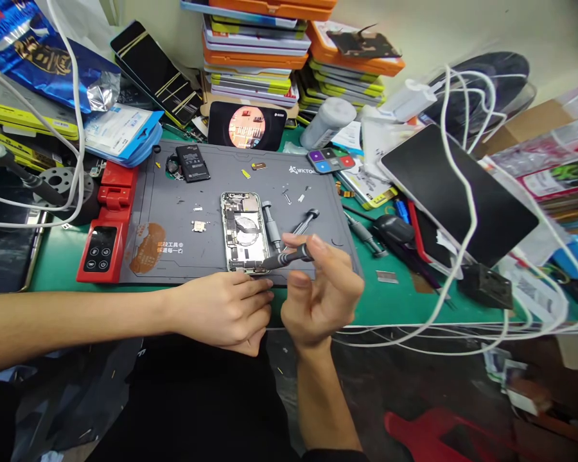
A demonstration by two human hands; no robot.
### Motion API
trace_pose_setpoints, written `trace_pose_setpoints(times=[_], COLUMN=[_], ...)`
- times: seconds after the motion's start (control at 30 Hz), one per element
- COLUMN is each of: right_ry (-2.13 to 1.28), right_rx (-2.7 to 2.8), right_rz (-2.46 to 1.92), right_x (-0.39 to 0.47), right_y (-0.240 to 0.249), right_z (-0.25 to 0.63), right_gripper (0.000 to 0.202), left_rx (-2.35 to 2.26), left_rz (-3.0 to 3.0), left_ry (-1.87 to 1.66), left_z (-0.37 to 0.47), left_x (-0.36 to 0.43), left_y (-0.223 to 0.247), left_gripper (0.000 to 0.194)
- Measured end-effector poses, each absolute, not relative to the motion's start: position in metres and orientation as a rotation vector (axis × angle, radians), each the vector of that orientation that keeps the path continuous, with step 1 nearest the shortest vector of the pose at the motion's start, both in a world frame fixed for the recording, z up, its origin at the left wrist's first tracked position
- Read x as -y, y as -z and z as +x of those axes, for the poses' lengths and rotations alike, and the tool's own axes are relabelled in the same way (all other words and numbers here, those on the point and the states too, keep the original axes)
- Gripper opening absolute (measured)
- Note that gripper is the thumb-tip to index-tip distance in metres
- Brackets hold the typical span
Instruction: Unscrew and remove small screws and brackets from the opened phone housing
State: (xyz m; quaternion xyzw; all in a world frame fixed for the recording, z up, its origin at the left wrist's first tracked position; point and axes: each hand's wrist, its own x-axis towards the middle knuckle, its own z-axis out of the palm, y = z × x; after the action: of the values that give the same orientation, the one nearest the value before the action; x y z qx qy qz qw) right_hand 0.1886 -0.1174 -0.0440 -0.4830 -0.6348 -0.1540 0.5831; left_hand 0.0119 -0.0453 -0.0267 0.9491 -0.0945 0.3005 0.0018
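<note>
An opened smartphone [246,231] lies on a grey work mat [173,192], its inner parts exposed. My right hand [322,289] is closed round the end of a grey precision screwdriver [285,258]. The tool slants down to the phone's lower right end; its tip is too small to make out. My left hand [226,309] lies at the phone's bottom edge, fingers bent and pressed together; what they hold, if anything, is hidden. Right of the phone lie another screwdriver [271,224] and tweezers [304,224]. A phone battery [192,163] and a small metal part [199,226] lie left.
A red device with a display [101,247] stands at the mat's left. Stacked cases [255,61] and a propped phone [221,125] line the back. A dark tablet-like panel [457,192], another screwdriver [366,234] and loose white cables [462,173] crowd the right.
</note>
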Motion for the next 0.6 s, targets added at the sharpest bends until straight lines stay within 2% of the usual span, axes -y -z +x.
trace_pose_setpoints(times=[0.4,0.6], right_ry=[0.340,0.308], right_rx=[1.460,1.466], right_rz=[-1.158,-1.137], right_x=[0.1209,0.1208], right_y=[0.0373,0.0426], right_z=[0.1882,0.1895], right_gripper=[0.045,0.056], left_rx=[0.282,0.246], left_rz=[2.989,2.911], left_ry=[-0.939,-0.949], left_z=[0.0122,0.0147], left_x=[0.0448,0.0445], left_y=[0.0281,0.0219], left_gripper=[0.033,0.032])
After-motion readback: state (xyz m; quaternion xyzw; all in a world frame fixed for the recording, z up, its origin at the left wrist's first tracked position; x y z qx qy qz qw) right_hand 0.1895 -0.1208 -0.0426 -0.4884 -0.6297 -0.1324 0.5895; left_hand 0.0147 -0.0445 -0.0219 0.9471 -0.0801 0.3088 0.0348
